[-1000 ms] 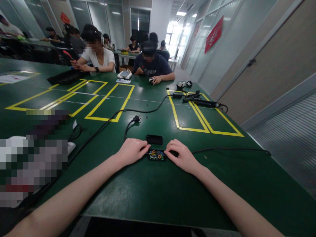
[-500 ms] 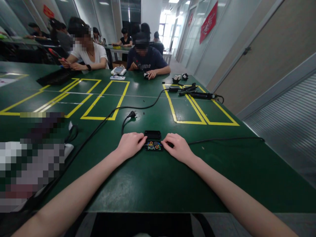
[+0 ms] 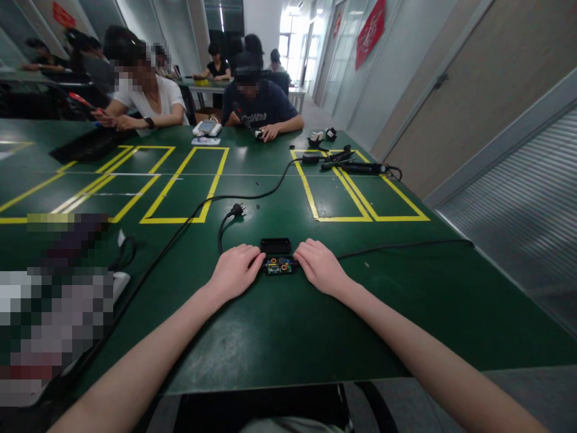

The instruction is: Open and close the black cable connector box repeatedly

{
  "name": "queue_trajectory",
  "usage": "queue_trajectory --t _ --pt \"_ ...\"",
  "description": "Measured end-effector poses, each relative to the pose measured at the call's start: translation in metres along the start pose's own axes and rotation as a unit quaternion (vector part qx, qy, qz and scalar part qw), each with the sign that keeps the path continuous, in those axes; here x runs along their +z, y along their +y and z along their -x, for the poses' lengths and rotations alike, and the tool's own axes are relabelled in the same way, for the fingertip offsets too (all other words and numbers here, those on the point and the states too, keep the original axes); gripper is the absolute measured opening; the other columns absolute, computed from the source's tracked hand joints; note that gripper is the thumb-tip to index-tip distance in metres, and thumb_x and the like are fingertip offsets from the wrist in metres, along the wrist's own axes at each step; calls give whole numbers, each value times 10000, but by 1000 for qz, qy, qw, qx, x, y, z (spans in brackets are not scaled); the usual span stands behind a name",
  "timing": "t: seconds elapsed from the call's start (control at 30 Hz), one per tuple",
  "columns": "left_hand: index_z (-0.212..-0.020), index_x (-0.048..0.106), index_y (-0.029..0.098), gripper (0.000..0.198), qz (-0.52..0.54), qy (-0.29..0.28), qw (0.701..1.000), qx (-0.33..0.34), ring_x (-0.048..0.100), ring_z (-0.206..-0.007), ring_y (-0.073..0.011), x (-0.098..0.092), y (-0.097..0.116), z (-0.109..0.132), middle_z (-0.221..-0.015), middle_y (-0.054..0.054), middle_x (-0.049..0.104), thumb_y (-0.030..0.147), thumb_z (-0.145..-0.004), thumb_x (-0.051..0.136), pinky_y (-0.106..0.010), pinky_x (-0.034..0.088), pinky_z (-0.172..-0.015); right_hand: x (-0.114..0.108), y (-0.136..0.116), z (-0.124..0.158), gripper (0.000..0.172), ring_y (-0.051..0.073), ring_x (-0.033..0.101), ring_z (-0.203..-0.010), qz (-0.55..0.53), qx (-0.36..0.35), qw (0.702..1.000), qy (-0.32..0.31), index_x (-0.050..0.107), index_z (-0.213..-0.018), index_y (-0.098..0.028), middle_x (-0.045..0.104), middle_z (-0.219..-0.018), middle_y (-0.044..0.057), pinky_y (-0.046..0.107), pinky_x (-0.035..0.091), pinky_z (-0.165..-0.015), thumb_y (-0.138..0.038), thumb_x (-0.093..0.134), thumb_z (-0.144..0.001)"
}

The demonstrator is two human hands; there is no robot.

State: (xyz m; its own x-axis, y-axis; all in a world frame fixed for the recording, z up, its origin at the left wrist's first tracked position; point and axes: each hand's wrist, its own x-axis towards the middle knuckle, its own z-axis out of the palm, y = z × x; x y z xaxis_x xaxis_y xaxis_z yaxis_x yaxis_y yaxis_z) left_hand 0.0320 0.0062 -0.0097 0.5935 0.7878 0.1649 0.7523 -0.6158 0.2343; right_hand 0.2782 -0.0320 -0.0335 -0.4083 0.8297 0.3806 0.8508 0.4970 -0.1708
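The open case [image 3: 280, 274] lay on the green table [image 3: 288, 337], board [image 3: 278, 265] up, with the left hand [image 3: 234, 272] at its nine o'clock and the right hand [image 3: 321, 267] at its three. Both hands' fingers were bent and drawn together at the case's ends, though I could not tell whether they pinched anything there. The cover [image 3: 276, 246] lay just beyond at twelve, the plug [image 3: 237, 210] farther off at eleven, and a cord [image 3: 406, 245] ran out past the right hand toward three.
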Motion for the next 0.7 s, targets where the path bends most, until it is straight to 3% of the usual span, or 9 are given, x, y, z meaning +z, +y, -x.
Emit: queue_trajectory --t 0.5,0.7 --pt "-836 647 199 293 -6 44 999 1 661 -789 -208 9 -2 -1 -801 -38 688 259 -1069 481 -294 464 -726 6 -3 -11 261 204 584 -751 35 50 997 -38 633 -859 -195 688 -797 66 326 330 -740 -218 471 -1062" --pt "-849 641 197 279 -16 59 998 -9 650 -800 -225 12 -3 -2 -815 -57 684 253 -1063 472 -314 471 -741 11 -3 -19 245 188 585 -687 26 76 996 -27 633 -840 -205 679 -730 36 317 333 -739 -224 505 -1048"
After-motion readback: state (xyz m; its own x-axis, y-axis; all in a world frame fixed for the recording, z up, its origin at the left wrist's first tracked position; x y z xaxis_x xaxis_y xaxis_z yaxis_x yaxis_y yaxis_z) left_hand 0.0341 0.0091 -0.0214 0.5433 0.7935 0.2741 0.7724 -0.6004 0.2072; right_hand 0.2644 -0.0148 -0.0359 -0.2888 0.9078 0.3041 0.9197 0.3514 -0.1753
